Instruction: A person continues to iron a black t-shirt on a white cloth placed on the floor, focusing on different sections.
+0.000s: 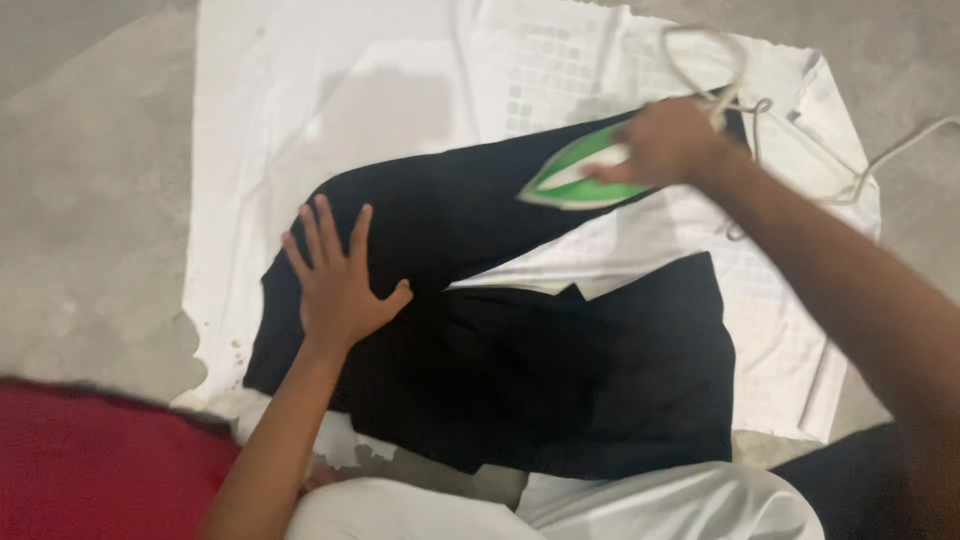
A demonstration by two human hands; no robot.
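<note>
A black fabric garment point(500, 350), soft and folded over itself, lies spread on a white cotton sheet point(320, 100) that covers the grey concrete floor point(80, 180). One leg or sleeve of it runs up and to the right, and the wider part lies lower, near the person's knees. It looks light and limp, likely to wrinkle and slide on the sheet unless pinned flat, so the best hold seems to be a flat palm on a part away from the heat.

The left hand point(335, 280) does just that: fingers spread wide, palm pressed on the garment's left end. The right hand point(665, 140) is closed around the handle of a green and white electric iron point(575, 175), whose soleplate rests on the upper strip of the black cloth; the iron is blurred. It is probably the heavier, hot thing here, safe only by its handle.

A pale power cord point(720, 60) loops from the iron across the sheet's top right corner. A red cloth point(100, 460) shows at lower left, and white cloth point(650, 505) covers the person's lap.
</note>
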